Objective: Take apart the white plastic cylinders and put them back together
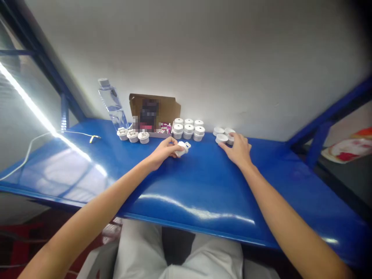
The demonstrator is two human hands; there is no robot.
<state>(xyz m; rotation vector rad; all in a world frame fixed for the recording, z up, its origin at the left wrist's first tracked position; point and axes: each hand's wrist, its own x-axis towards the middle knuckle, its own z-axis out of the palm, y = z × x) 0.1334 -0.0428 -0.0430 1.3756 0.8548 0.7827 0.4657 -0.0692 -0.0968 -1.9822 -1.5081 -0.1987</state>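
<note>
My left hand (166,152) is closed on a white plug part (183,148), held tilted just above the table, with a loop-like end pointing right. My right hand (239,149) reaches to a small group of white round caps (222,138) near the wall. Its thumb is at the front cap and its fingers curl over the right-hand one; whether any cap is lifted, I cannot tell. Several stacked white round pieces (188,130) stand between the hands. Left of them, three white plug parts with prongs up (133,135) sit in a row.
An open cardboard box (171,104) with small pink-and-white packets stands against the wall. Beside it a clear bottle (112,102) leans. A white cable (31,145) lies on the left of the blue table (192,186). Blue frame bars (328,112) rise at both sides.
</note>
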